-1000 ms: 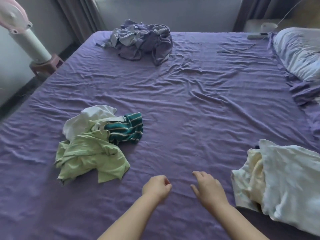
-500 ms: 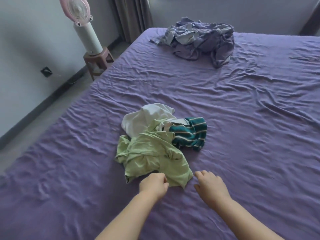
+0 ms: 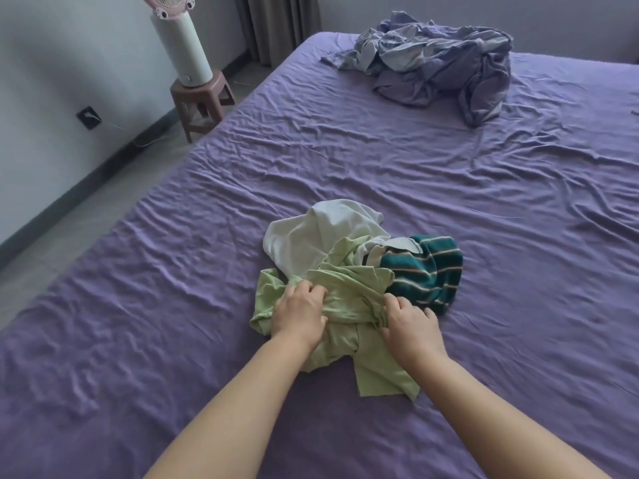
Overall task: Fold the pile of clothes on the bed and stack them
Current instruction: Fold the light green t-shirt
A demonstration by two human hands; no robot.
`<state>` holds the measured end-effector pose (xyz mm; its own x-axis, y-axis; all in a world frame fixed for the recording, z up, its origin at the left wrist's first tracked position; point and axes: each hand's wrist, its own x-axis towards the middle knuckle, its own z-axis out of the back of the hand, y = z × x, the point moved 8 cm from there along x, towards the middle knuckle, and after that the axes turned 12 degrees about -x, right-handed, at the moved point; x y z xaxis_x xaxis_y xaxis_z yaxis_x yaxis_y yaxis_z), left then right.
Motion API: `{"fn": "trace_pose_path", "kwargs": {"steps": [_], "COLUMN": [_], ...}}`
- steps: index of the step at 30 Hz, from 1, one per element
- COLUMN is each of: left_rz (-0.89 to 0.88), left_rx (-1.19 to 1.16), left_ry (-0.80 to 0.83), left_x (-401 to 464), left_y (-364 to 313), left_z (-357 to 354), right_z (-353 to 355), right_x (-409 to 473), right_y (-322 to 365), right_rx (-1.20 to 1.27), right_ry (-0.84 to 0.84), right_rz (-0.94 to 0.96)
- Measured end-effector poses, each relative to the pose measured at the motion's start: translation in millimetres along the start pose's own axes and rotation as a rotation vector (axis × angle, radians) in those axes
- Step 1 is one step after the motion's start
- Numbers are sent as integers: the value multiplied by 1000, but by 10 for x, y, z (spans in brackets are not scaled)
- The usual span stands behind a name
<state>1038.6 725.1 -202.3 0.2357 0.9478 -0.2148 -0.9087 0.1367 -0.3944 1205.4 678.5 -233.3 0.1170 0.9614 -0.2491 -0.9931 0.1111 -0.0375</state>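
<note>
A small pile of clothes lies in the middle of the purple bed (image 3: 484, 209). On top and nearest me is a crumpled light green garment (image 3: 349, 299). Behind it sits a white garment (image 3: 311, 233), and to the right a teal garment with pale stripes (image 3: 427, 271). My left hand (image 3: 299, 312) grips the green garment at its left side, fingers curled into the cloth. On the same garment's right side, next to the teal one, my right hand (image 3: 409, 323) grips a bunched fold.
A heap of grey-purple bedding (image 3: 442, 60) lies at the far end of the bed. A white and pink standing fan (image 3: 181, 50) rests on a brown stool (image 3: 204, 102) beside the bed's left edge. Grey floor runs along the left.
My view swung left and closer to the pile. Both hands moved forward from the bare sheet onto the green garment and took hold of it.
</note>
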Motion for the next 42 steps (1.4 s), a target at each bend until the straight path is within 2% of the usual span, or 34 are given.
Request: {"fn": "trace_pose_path", "kwargs": {"steps": [4,7,11,13,18,25,30,32,38,42], "left_rz": [-49,-70,61,63,-70,-405,-560,-607,-671,-675], "left_rx": [52,57,-311,-430,-558,-543,-518,-487,-442,-471], "left_ry": [5,-3,-39,-40,-134,-359,-396,-376,-352,-318], "left_x": [-40,-84,-168,-237,-443,-1165,-1848,-2096,-2821,-3285], "left_y": [20,-2,-4,-158,-805,-2129,-3022,-3327,-3964,-4257], "left_z": [-8,98,401,595,1333,2687,3336,3497,3773,3634], "right_z": [-105,-1,434,764,1783,3353,4276,4512,5112,5284], "right_x": [-45,-131,-303,-397,-704,-1594,-2568,-2887,-3777,-4285], "right_y": [-41,-128,-368,-494,-880,-1661,-2073,-2267,-2807,-2904], "right_rx": [-22,149,458,536,681,554,474,524,468,750], "right_ry": [0,-32,-107,-145,-327,-637,-826,-769,-801,-735], "right_rz": [-91,-132,-140,-106,-66,-72,-11,-31,-29,29]}}
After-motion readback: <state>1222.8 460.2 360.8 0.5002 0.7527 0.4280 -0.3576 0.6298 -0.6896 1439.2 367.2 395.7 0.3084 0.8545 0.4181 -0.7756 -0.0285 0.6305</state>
